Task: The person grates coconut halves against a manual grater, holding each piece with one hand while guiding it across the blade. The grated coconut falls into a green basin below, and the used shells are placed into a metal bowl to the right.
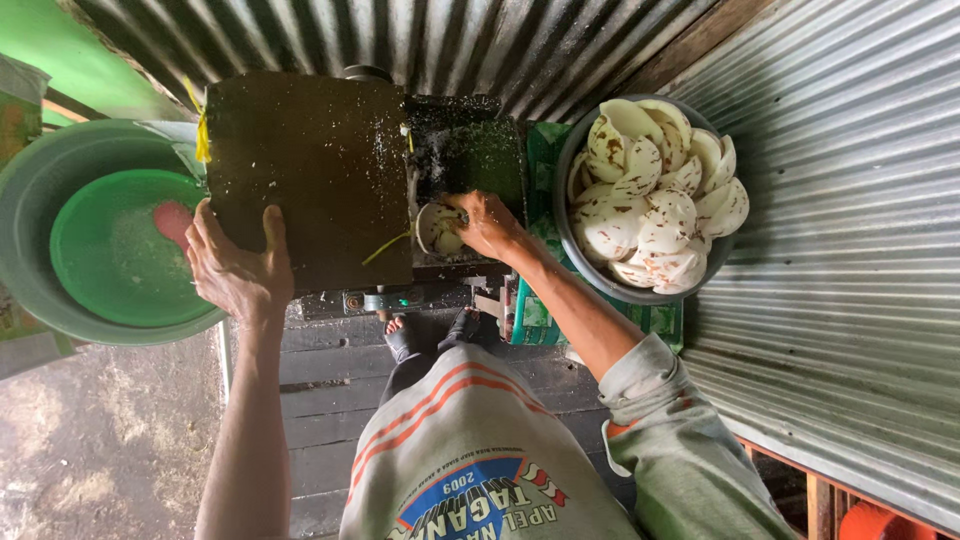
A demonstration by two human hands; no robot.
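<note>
My right hand (487, 225) grips a white piece of coconut flesh (437, 228) and presses it against the opening of a dark grating machine (465, 150). My left hand (237, 268) rests flat on the edge of the machine's dark flat cover (310, 165), fingers spread, holding nothing. A grey metal bowl (568, 170) to the right of the machine is heaped with several white coconut pieces (655, 195) that carry bits of brown skin.
A green basin (110, 290) inside a larger grey-green tub (40, 180) sits at the left, with white gratings and a red scoop (172, 220). Corrugated metal sheets (850, 250) wall the back and right. My feet (400, 335) stand on dark planks below the machine.
</note>
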